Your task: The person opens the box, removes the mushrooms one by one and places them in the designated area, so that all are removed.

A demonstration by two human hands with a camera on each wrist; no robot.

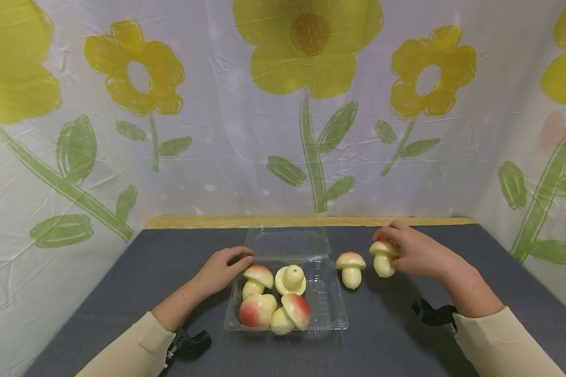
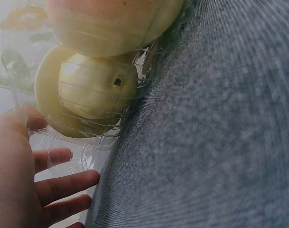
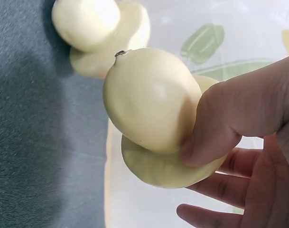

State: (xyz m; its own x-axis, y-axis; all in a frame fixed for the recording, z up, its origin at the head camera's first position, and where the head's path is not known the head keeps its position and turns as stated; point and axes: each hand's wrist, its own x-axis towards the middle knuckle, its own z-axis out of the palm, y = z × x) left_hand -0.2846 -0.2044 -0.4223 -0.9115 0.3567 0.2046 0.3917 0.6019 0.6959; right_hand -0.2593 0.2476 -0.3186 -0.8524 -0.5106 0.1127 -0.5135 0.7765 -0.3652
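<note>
A toy mushroom (image 3: 149, 99) with a cream stem is pinched between the thumb and fingers of my right hand (image 1: 417, 251), lifted a little over the table's right side. To its left a second toy mushroom (image 1: 351, 269) with a reddish cap stands on the table, beside the clear plastic box (image 1: 332, 309). Several more mushrooms (image 1: 258, 310) with red and cream caps lie in the box's left and middle part; its right part holds none. My left hand (image 1: 224, 269) touches the box's back left edge, thumb on the rim and fingers (image 2: 68, 187) spread along the outside.
The box's clear lid (image 1: 287, 242) lies folded back behind it. A dark grey cloth (image 1: 137, 314) covers the table, with a wooden strip (image 1: 207, 222) along the far edge. Behind hangs a curtain (image 1: 217, 131) printed with yellow flowers. Black wrist mounts sit at both sleeves.
</note>
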